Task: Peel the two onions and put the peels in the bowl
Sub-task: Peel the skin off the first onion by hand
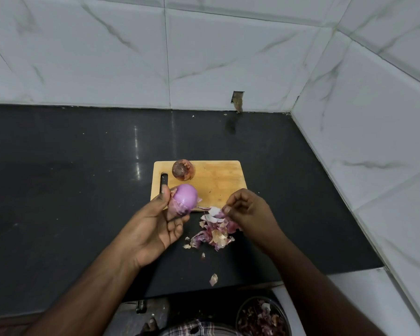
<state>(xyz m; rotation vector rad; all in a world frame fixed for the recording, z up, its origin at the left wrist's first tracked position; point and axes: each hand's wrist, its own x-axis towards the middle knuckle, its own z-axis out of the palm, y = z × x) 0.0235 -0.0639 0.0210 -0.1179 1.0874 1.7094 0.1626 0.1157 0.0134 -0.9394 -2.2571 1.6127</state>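
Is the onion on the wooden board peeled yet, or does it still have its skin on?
Skin still on. The onion on the board looks brown and papery.

No text, label, brand, number or sign is showing legibly anywhere in the head view.
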